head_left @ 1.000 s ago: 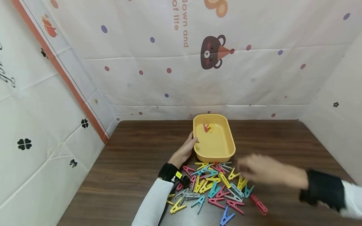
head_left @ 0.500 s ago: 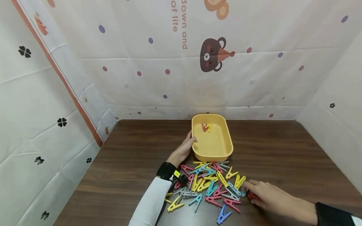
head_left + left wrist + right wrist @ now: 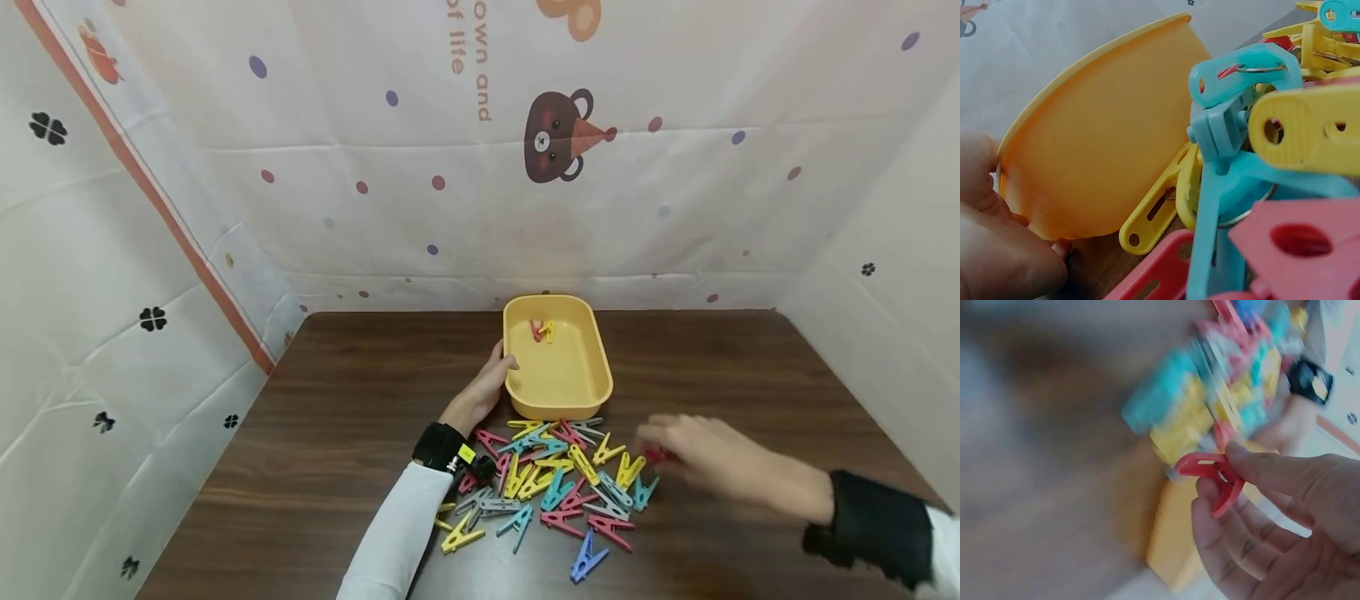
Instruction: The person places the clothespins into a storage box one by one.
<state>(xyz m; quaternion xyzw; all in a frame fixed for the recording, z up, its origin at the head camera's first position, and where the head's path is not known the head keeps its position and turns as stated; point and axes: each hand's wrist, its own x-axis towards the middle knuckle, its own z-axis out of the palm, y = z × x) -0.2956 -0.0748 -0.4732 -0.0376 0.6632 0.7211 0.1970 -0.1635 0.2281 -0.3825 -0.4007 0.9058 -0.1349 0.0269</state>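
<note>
A yellow plastic tub [image 3: 564, 375] stands on the table; inside lie a small red clothespin [image 3: 536, 331] and a yellow one. My left hand [image 3: 483, 390] grips its left rim, thumb over the edge. Clothespins in yellow, turquoise, red, grey and blue [image 3: 587, 557] lie heaped in front of the tub. To the right of the heap, my right hand [image 3: 708, 454] is raised, blurred. Seen from the right wrist, its thumb and fingertips pinch a red clothespin [image 3: 1229, 499]. In the left wrist view a turquoise clothespin [image 3: 1210, 134] is close to the tub's wall.
The dark wooden table [image 3: 360, 417] extends to both sides of the heap. Behind it hangs a white printed cloth [image 3: 337, 225], with more cloth at left and right. The left forearm lies beside the heap's left edge.
My right hand reached down to the red clothespin at the heap's right end, took hold of it and lifted it up toward the tub. The left hand stays on the rim.
</note>
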